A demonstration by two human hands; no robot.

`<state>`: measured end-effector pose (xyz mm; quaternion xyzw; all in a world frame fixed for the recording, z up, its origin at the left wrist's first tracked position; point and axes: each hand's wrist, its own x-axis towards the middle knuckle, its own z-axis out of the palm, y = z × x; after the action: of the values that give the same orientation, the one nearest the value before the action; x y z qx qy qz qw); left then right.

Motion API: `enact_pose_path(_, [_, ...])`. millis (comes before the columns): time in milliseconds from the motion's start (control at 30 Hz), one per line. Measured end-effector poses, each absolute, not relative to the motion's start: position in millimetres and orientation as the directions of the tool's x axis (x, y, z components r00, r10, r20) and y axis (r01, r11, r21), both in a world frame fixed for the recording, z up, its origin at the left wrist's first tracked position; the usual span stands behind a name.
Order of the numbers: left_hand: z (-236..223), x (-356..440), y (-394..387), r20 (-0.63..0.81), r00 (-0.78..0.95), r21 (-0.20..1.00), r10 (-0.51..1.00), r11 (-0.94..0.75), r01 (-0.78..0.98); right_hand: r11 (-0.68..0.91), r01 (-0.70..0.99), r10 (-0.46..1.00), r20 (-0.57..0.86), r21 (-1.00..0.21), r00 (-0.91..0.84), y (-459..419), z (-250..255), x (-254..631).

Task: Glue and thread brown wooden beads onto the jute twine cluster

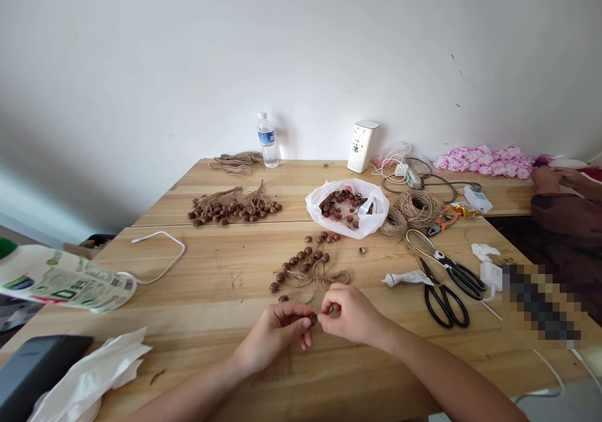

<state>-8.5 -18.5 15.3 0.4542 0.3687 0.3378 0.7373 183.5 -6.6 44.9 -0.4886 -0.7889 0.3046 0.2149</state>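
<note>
My left hand is closed, with thumb and fingertips around a small brown ball that looks like a bell or bead. Right against it, my right hand pinches what appears to be a thin end of twine; the fingers partly hide it. Just beyond both hands lies a bundle of jute twine tied in loops, with several brown balls fixed to its strands. One more brown ball rests close to my left fingers.
A white plastic bag holds more brown balls, near twine rolls and black-handled scissors. Finished-looking bunches lie left. A water bottle and white box stand behind. Another person's hands are at right.
</note>
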Motion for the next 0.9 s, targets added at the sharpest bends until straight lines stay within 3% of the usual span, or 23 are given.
enact_pose_path(300, [19.4,-8.2,-19.2,-0.229,0.501,0.923,0.834,0.349,-0.159,0.327,0.634,0.903,0.033,-0.701,-0.429,-6.1,43.7,183.8])
enact_pose_path(633, [21.6,-7.4,-18.2,-0.256,0.482,0.915,0.838,0.371,-0.159,0.407,0.646,0.895,0.139,-0.646,-0.424,-9.9,50.3,181.4])
enact_pose_path(900, [19.7,-6.7,-20.4,-0.211,0.494,0.927,0.843,0.334,-0.173,0.392,0.618,0.895,0.127,-0.682,-0.427,-7.8,47.1,180.9])
